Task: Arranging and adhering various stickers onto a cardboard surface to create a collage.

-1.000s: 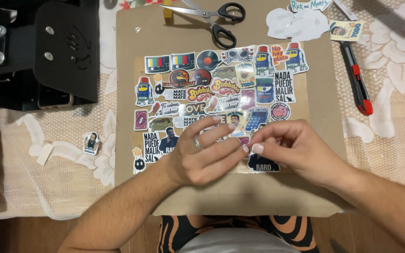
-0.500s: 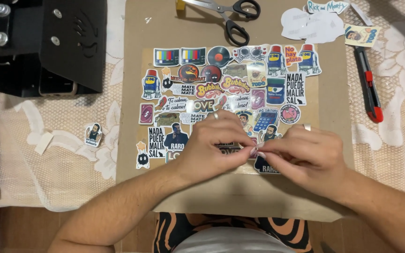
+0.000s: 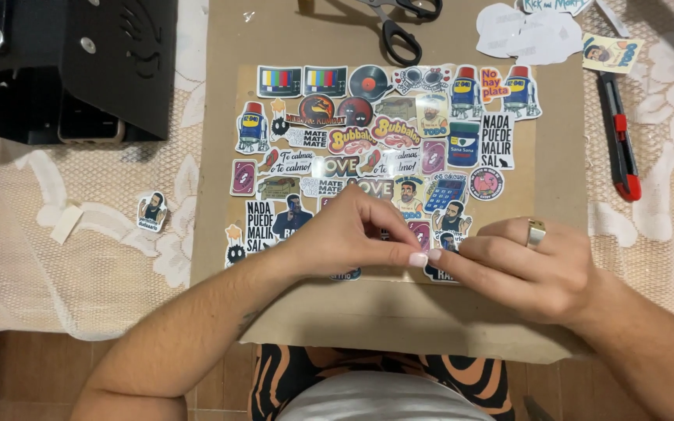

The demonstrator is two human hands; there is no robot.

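A brown cardboard sheet [image 3: 274,54] lies on the table with a clear sheet of several colourful stickers [image 3: 388,136] on it. My left hand [image 3: 345,234] and my right hand [image 3: 520,269] meet fingertip to fingertip at the sheet's near edge, pinching at a small sticker [image 3: 440,265] there. A ring sits on a finger of my right hand. The fingers hide most of the sticker, so only its dark edge shows.
Black scissors [image 3: 403,27] lie at the cardboard's far edge. A red and black utility knife [image 3: 618,140] lies at right, with white sticker backing scraps [image 3: 528,35] beyond it. A loose sticker [image 3: 152,212] rests on the lace cloth at left. A black machine [image 3: 72,62] fills the far left.
Both hands have drawn a little nearer to me, down to the sheet's near edge, and their fingertips stay pinched together. The view has shifted slightly.
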